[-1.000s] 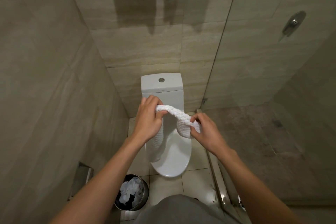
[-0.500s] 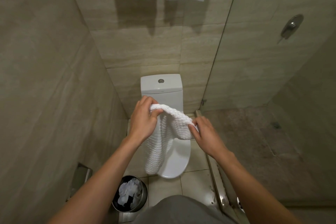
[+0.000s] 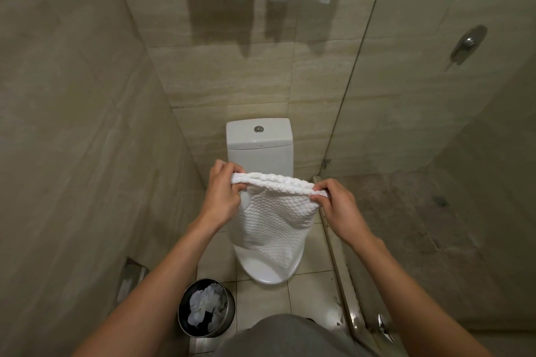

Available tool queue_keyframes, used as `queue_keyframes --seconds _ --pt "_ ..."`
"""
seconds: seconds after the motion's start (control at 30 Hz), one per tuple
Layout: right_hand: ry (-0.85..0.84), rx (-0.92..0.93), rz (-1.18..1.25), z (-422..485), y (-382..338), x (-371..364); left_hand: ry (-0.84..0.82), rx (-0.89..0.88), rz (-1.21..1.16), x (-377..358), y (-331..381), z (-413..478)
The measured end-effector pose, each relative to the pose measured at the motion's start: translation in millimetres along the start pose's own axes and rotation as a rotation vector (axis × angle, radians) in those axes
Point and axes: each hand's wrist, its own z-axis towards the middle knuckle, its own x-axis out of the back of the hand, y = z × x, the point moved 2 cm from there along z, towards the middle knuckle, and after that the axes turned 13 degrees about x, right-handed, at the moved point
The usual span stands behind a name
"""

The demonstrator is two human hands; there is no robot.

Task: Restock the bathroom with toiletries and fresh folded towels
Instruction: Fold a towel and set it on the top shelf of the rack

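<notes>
Left hand [image 3: 222, 197] and right hand [image 3: 338, 207] each pinch a top corner of the white towel [image 3: 274, 220], which hangs below the fingers. Recommendation: keep edge taut, corners level before folding.

towel [image 3: 274, 220] white, scale-textured | toilet [image 3: 259, 139] white | walls [image 3: 72, 124] beige

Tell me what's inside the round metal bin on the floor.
The bin holds crumpled white tissue against a dark lining. Whatever lies beneath the tissue is covered.
</notes>
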Motion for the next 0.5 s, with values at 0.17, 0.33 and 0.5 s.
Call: queue_keyframes --seconds 0.17,0.33,0.5 --pt "0.034 -0.018 0.039 2.5 -3.7 7.1 0.027 0.088 -0.060 4.2 -1.9 1.5" --pt "-0.026 -0.046 -0.070 4.6 5.3 13.2 -0.074 0.137 -0.149 -0.2 4.3 -1.8" --pt "-0.080 0.002 -0.158 1.6 7.2 13.7 -0.114 0.099 -0.177 -8.7 24.4 -10.7"
